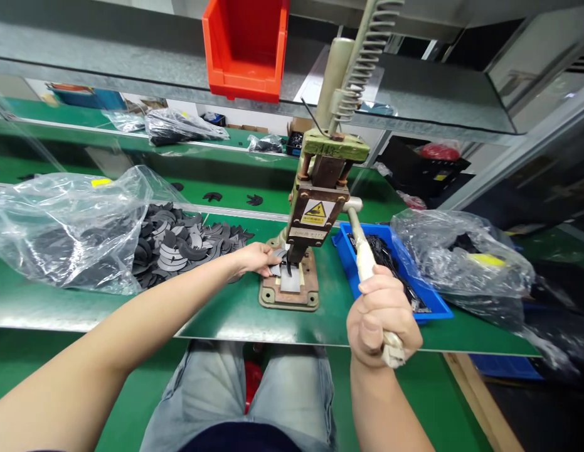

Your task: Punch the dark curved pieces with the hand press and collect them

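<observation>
A hand press (315,213) with a warning label stands on the green bench in front of me. My right hand (384,314) is wrapped around its wrapped lever handle (366,258), which slants down toward me. At the press base (309,298), my left hand (254,258) pinches a small grey curved plastic piece (276,270) beside the lowered ram (297,252). The fingertips are close to the ram, and part of the piece is hidden by them. Left of the press lies a heap of dark grey curved pieces (179,242), spilling from a clear plastic bag (79,220).
Right of the press, a blue tray (350,267) holds black parts. Another clear bag (465,251) lies beside it. An orange bin (247,81) sits on the metal shelf (132,47) above. Two loose dark pieces (254,199) lie behind the heap.
</observation>
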`<state>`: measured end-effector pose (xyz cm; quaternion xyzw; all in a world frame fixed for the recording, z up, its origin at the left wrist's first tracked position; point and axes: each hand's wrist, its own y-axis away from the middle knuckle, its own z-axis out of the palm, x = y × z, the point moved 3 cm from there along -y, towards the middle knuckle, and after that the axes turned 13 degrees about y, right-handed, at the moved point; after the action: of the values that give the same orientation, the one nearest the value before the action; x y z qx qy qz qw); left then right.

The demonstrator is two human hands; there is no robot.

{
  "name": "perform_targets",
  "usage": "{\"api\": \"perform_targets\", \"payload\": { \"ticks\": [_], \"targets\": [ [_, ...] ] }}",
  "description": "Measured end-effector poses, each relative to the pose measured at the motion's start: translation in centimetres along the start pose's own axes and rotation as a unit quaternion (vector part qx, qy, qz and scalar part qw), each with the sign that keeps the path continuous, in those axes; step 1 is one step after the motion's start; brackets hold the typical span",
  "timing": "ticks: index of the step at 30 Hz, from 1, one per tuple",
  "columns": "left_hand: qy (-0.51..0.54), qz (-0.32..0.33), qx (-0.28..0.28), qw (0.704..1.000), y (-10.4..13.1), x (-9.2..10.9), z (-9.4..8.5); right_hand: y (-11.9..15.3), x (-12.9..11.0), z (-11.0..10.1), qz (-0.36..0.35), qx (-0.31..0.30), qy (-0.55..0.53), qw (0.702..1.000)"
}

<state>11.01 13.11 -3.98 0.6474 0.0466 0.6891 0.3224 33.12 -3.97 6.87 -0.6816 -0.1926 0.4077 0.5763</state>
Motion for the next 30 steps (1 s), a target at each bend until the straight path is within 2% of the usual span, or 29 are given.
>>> {"api": "perform_targets", "payload": {
  "ticks": [2, 4, 6, 9, 11, 13, 15, 16, 17, 18, 20, 21, 24, 27, 30],
  "targets": [
    [0.018, -0.031, -0.001, 0.999, 0.1, 0.0, 0.2, -0.6, -0.3, 0.2, -0.002, 0.012, 0.001, 1.000],
    [0.027, -0.038, 0.006, 0.999, 0.4, 0.0, 0.4, -2.5, -0.7, 0.7, -0.007, 0.032, -0.015, 0.999],
    [0.029, -0.023, 0.011, 0.999, 0.8, 0.1, 0.8, -5.7, -0.8, 1.2, -0.012, 0.043, -0.039, 0.998],
    [0.031, 0.006, 0.015, 0.999, 2.1, 0.2, 1.0, -10.5, 0.0, 1.8, 0.005, 0.024, -0.046, 0.999],
    [0.033, 0.034, 0.015, 0.999, 3.5, 0.3, 0.8, -11.5, 1.3, 1.7, 0.036, 0.020, -0.022, 0.999],
    [0.032, 0.068, 0.003, 0.997, 5.4, 0.4, 0.5, -9.5, 2.8, 1.4, 0.088, 0.024, 0.018, 0.996],
    [0.026, 0.096, -0.018, 0.995, 7.6, 0.4, 0.1, -5.1, 4.2, 1.4, 0.163, -0.017, 0.044, 0.985],
    [0.022, 0.104, -0.030, 0.994, 8.7, 0.4, 0.1, -2.4, 4.5, 1.7, 0.197, -0.072, 0.037, 0.977],
    [0.017, 0.109, -0.040, 0.993, 9.8, 0.4, 0.1, 0.4, 4.6, 2.4, 0.252, -0.172, 0.003, 0.952],
    [0.012, 0.110, -0.047, 0.993, 10.8, 0.4, 0.2, 3.0, 4.3, 3.0, 0.277, -0.233, -0.016, 0.932],
    [0.002, 0.110, -0.055, 0.992, 12.3, 0.3, 0.8, 7.1, 3.2, 4.2, 0.305, -0.314, -0.049, 0.898],
    [-0.001, 0.110, -0.056, 0.992, 12.8, 0.1, 1.1, 8.4, 2.5, 4.7, 0.310, -0.334, -0.060, 0.888],
    [-0.006, 0.113, -0.066, 0.991, 13.7, -0.5, 2.2, 10.4, 1.2, 6.0, 0.319, -0.344, -0.081, 0.879],
    [-0.005, 0.115, -0.083, 0.990, 14.1, -0.9, 3.1, 11.2, 0.7, 6.2, 0.319, -0.313, -0.072, 0.892],
    [0.000, 0.081, -0.108, 0.991, 14.0, -1.1, 3.4, 11.7, 0.4, 5.9, 0.302, -0.299, -0.060, 0.903]
  ]
}}
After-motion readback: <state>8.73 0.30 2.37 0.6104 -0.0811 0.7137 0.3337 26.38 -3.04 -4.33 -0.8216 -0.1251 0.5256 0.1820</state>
